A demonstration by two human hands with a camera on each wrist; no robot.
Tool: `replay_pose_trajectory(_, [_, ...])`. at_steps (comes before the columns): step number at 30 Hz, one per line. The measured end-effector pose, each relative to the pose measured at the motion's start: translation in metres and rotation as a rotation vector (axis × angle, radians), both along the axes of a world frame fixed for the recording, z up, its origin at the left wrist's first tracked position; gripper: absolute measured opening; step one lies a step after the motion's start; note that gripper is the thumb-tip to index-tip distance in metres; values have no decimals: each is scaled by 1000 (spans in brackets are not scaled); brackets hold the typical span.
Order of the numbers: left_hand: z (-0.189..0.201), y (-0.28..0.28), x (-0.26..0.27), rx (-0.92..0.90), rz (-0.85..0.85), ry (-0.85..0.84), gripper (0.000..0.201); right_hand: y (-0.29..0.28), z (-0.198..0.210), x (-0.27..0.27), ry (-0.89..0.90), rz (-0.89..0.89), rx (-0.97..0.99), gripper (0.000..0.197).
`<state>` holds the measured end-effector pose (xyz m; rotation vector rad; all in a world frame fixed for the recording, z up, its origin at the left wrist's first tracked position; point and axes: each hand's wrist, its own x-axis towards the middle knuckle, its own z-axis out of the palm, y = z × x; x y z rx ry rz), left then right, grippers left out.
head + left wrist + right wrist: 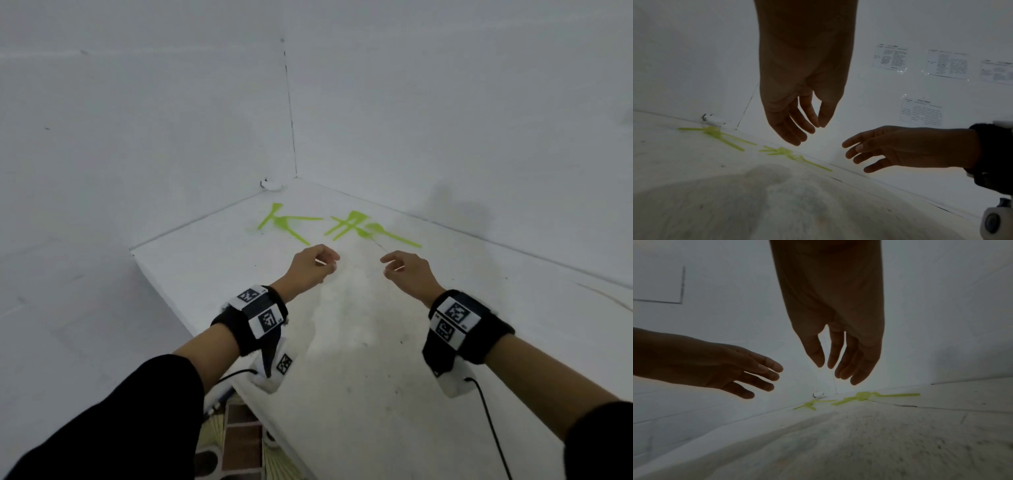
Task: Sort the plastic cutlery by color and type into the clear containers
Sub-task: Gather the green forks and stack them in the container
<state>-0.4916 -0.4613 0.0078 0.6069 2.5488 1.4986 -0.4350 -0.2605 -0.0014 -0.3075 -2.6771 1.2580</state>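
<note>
Several lime-green plastic cutlery pieces lie on the white table (359,342) near the corner, in a left cluster (284,222) and a right cluster (363,229). My left hand (325,260) hovers just short of the left cluster, fingers loosely curled, holding nothing. My right hand (390,265) hovers beside it, near the right cluster, also empty. In the left wrist view the left hand (812,129) hangs relaxed above both clusters (715,134) (789,153), with the right hand (869,151) alongside. The right wrist view shows the right hand (830,366) relaxed over the cutlery (865,396). No container is in view.
Two white walls meet behind the cutlery, with a small white fitting (272,185) at the corner. The table's left edge (161,284) drops to a patterned floor (239,445). Printed sheets (890,56) hang on the right wall. A black cable (489,421) trails from my right wrist.
</note>
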Motion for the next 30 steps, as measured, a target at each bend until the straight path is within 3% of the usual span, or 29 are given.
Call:
replay_pose_trajectory(8, [-12, -10, -111, -62, -77, -11, 16, 0, -16, -74, -66, -91, -36, 24])
replay_pose_trajectory(14, [-15, -24, -212, -206, -180, 141, 15, -18, -21, -125, -109, -178, -53, 20])
replay_pose_trajectory(17, [-18, -39, -262, -240, -150, 195, 17, -37, -19, -157, -98, -169, -13, 19])
replay_pose_trajectory(22, [-31, -64, -336, -265, -15, 149, 21, -72, -22, -214, -89, -174, 27, 21])
replay_pose_trajectory(27, [-37, -65, -370, -323, -1, 166, 24, -104, -22, -252, -120, -33, 88, 16])
replay_pose_trajectory(30, [-37, -60, -395, -462, 10, 99, 39, -124, -27, -286, -228, 65, 120, 31])
